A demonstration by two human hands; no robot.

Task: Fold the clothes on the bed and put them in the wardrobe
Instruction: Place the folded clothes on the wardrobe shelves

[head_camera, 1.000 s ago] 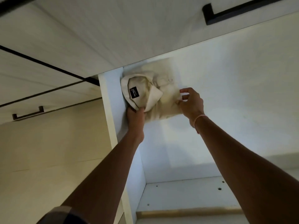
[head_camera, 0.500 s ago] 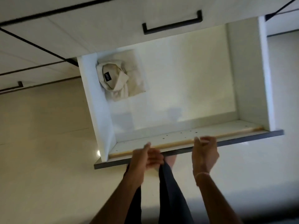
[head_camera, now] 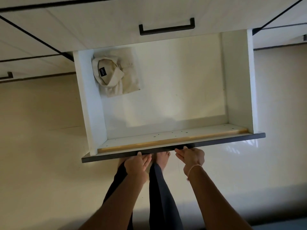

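Both grips released: left hand (head_camera: 137, 163) and right hand (head_camera: 191, 156) press the drawer front (head_camera: 224, 140); folded cream shirt (head_camera: 114, 75) stowed, closing push likely next.

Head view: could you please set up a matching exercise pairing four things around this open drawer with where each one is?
Things:
1. folded shirt
2. black handle
3. bracelet
4. left hand

Places:
A. around the wrist of the right hand
B. touching the dark front edge of the drawer
C. in the back left corner inside the drawer
D. on the closed front above the drawer

Pairs: 1-C, 2-D, 3-A, 4-B.
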